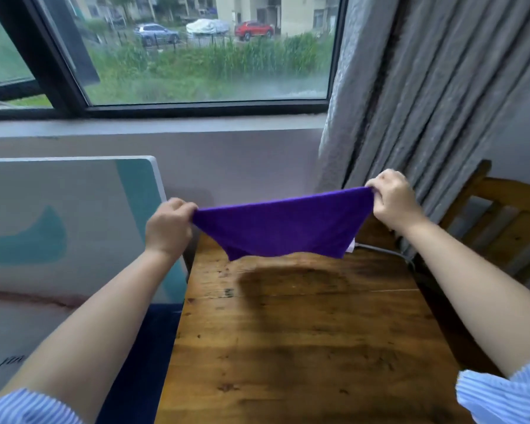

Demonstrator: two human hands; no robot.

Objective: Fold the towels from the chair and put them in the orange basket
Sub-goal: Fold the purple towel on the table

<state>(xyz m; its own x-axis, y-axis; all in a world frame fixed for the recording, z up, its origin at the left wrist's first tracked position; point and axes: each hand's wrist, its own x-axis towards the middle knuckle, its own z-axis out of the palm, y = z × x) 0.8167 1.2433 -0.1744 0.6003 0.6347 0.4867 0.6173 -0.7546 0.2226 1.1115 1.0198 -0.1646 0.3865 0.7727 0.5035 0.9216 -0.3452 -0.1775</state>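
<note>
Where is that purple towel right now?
In the head view the purple towel hangs mid-frame above the far end of the wooden table, stretched between the left hand and the right hand, below the window.

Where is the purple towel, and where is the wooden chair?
purple towel (283,226), head view, middle of the hanging cloth.
wooden chair (513,194), head view, top rail of its back.
</note>
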